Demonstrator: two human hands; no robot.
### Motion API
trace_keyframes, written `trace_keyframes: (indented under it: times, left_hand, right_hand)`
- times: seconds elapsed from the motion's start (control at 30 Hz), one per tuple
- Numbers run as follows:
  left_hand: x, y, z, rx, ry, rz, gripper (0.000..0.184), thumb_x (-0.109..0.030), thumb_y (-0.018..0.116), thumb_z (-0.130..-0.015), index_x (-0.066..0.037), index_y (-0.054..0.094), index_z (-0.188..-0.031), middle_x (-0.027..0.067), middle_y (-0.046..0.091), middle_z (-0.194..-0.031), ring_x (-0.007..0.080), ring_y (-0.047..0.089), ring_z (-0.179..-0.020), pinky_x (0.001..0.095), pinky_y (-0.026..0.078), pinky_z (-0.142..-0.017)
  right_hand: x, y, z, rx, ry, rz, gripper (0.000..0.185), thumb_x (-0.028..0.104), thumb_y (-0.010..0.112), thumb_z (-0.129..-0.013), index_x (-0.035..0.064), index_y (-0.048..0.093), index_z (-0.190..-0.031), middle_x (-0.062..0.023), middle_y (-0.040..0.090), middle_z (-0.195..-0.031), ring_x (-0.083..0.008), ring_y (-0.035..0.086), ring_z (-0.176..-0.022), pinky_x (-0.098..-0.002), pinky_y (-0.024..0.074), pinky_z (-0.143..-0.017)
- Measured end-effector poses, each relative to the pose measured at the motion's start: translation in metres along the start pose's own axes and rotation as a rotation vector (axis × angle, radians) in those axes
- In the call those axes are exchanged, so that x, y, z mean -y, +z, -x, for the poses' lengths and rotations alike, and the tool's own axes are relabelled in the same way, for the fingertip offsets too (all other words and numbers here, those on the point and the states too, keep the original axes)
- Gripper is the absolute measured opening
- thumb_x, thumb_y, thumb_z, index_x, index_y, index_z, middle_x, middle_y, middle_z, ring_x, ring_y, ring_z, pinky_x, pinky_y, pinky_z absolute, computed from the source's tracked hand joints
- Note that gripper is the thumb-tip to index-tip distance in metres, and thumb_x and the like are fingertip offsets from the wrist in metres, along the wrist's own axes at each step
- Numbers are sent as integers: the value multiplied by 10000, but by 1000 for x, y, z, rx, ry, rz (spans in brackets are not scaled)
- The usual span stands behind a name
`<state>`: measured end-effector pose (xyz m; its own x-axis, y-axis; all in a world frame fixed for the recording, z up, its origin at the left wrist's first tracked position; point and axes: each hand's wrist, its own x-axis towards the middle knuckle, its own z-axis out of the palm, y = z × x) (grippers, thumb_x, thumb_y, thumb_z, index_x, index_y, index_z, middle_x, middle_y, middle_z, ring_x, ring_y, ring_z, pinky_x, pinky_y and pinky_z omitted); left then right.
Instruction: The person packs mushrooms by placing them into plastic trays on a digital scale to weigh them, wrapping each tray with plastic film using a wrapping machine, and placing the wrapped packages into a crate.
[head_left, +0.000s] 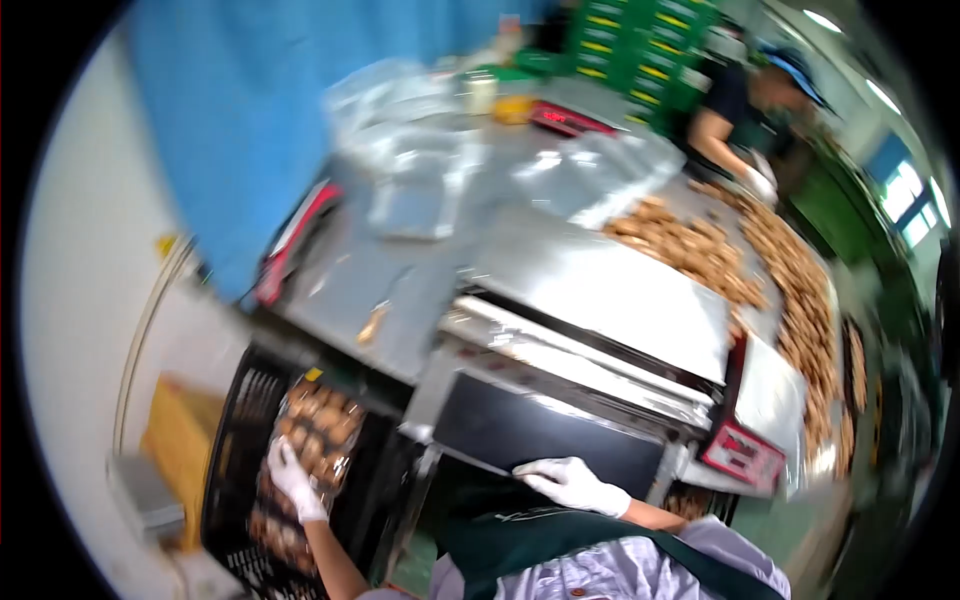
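Note:
My left hand (294, 480), in a white glove, rests on a clear bag of brown, mushroom-like pieces (318, 425) inside a black crate (225, 470) at the lower left. Whether its fingers grip the bag is hard to see. More bagged pieces (280, 535) lie in the crate below that hand. My right hand (572, 485), also gloved in white, lies at the near edge of a dark panel (550, 430) on a metal machine, its fingers stretched out and nothing visible in them.
Clear bags (415, 180), red scales (570, 118) and a small tool (374, 322) lie on the metal table (345, 275). Loose brown pieces (690, 245) are heaped at the right, near a co-worker (745, 120). A yellow-brown box (185, 440) stands left of the crate.

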<state>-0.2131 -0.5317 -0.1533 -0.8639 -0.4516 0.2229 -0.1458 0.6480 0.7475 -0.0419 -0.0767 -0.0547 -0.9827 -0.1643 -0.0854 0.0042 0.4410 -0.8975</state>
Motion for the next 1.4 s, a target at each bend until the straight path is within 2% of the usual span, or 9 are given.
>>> trace_keyframes:
  times: [0.07,0.27,0.57,0.73,0.87,0.93,1.27,1.33,1.4]
  left_hand:
    - [-66,30,-4,117,261,105,218,-123,522,-924,38,625,-1027,152,620,-1107,271,575,-1035,351,431,-932]
    - [-252,86,51,347,612,194,187,-49,497,-916,43,628,-1012,166,598,-1163,278,561,-1081,355,425,-946]
    - [-391,102,245,579,732,324,164,11,522,-844,21,643,-954,152,623,-1098,269,583,-1041,360,438,-936]
    - [-437,116,370,752,617,406,152,29,545,-809,12,667,-898,139,654,-1026,252,611,-1002,344,451,-923]
    - [-457,134,438,869,654,432,148,11,587,-800,1,666,-925,142,662,-1012,256,628,-973,331,471,-891]
    - [-464,138,458,899,710,418,150,-4,598,-800,-2,663,-935,147,662,-1007,261,634,-957,329,485,-861]
    - [-477,176,498,899,574,522,144,-13,568,-845,19,659,-953,127,664,-1010,218,627,-965,299,470,-868]
    - [-481,190,499,919,519,579,159,-9,550,-859,29,654,-973,122,663,-1014,202,622,-966,295,470,-868]
    - [-483,202,498,960,415,575,173,-29,543,-884,37,651,-1003,116,660,-1014,188,619,-950,284,475,-864]
  right_hand:
    - [2,-15,18,-42,87,-78,259,220,544,-922,43,637,-1086,-130,666,-1030,-257,651,-937,-313,506,-851]
    - [0,-91,105,-407,189,-185,268,220,535,-932,11,640,-1065,-110,680,-995,-202,657,-919,-286,502,-842]
    - [-104,-265,340,-1338,575,373,175,119,646,-833,27,671,-980,-118,682,-867,-144,652,-748,-271,513,-687]
    - [-200,-311,471,-1127,921,827,313,256,700,-746,39,672,-970,-162,666,-866,-321,649,-764,-367,513,-713]
    - [-236,-308,507,-726,1132,616,284,261,691,-746,43,686,-927,-176,661,-829,-344,643,-796,-388,505,-717]
    - [-247,-301,514,-847,1005,418,244,245,684,-746,47,693,-888,-176,658,-798,-336,645,-799,-387,503,-712]
    - [-255,-313,523,-729,905,539,196,224,624,-786,65,679,-888,-184,645,-842,-360,624,-808,-416,496,-725]
    - [-249,-319,528,-792,892,497,181,215,606,-792,58,666,-861,-185,641,-822,-351,630,-777,-414,502,-696]
    - [-224,-334,524,-1122,802,592,143,201,597,-788,75,659,-814,-162,640,-780,-352,625,-739,-424,505,-681]
